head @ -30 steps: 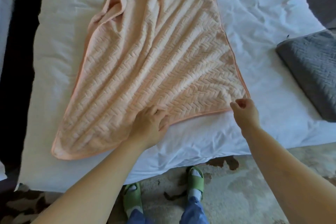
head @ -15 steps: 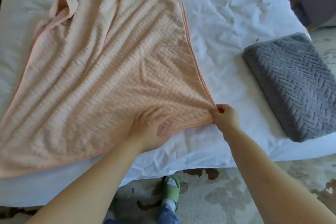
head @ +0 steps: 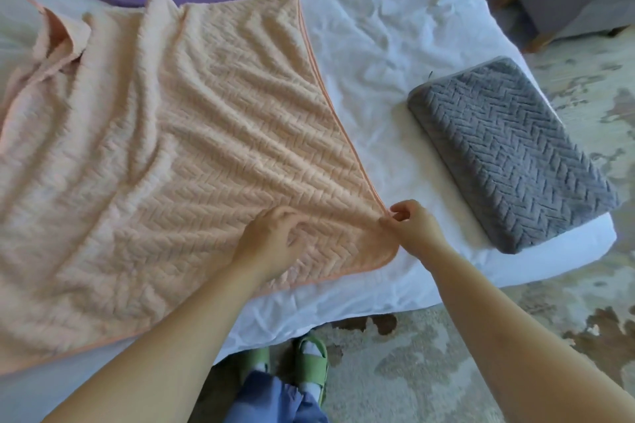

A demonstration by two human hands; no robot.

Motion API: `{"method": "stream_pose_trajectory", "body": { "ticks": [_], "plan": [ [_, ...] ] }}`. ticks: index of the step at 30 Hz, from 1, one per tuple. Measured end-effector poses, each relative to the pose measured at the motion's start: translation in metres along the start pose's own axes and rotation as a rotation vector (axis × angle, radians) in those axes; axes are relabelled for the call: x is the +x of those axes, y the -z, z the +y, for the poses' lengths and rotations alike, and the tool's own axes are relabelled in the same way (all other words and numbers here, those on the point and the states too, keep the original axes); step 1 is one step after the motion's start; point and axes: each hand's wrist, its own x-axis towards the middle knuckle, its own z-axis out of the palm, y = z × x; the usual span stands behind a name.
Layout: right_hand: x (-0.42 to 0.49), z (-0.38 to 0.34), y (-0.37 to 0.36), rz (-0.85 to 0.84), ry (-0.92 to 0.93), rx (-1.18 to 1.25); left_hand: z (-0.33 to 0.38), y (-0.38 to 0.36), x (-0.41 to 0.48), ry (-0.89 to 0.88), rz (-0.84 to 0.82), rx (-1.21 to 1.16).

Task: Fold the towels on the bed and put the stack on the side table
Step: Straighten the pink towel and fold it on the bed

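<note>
While pinching the peach towel at its near corner with the right hand and pressing it under the left hand's loosely bent fingers, risks a skewed fold; lies rumpled across the bed, far-left corner flipped over; could trap wrinkles or pull crooked towards the folded grey towel.

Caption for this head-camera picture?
The right hand pinches a corner of the peach towel; left hand rests on it; folded grey towel lies nearby.
</note>
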Motion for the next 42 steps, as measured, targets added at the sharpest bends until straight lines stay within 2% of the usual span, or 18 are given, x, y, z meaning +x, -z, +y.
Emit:
{"method": "stream_pose_trajectory", "body": {
  "ticks": [6, 10, 16, 22, 27, 32, 34, 39, 42],
  "plan": [
    [0.033, -0.040, -0.011, 0.030, 0.030, -0.086, -0.022, 0.030, 0.036, 0.109, 0.123, 0.165],
    [0.073, -0.078, -0.025, 0.052, 0.054, -0.118, -0.045, 0.051, 0.079, 0.221, 0.097, 0.214],
    [0.149, -0.147, -0.043, 0.033, 0.056, 0.105, -0.082, 0.090, 0.159, 0.245, 0.117, 0.249],
    [0.226, -0.208, -0.055, 0.011, 0.045, 0.218, -0.092, 0.109, 0.236, 0.265, 0.137, 0.259],
    [0.294, -0.268, -0.068, 0.005, 0.141, 0.271, -0.099, 0.124, 0.296, 0.334, 0.205, 0.215],
    [0.346, -0.324, -0.074, -0.017, 0.138, 0.374, -0.101, 0.135, 0.339, 0.310, 0.209, 0.201],
    [0.363, -0.337, -0.074, 0.029, 0.162, 0.302, -0.100, 0.137, 0.351, 0.290, 0.214, 0.217],
    [0.407, -0.346, -0.028, 0.320, 0.340, 0.187, -0.091, 0.141, 0.383, 0.160, 0.259, 0.252],
    [0.427, -0.333, -0.012, 0.309, 0.337, 0.114, -0.088, 0.136, 0.402, 0.129, 0.233, 0.284]
  ]
}}
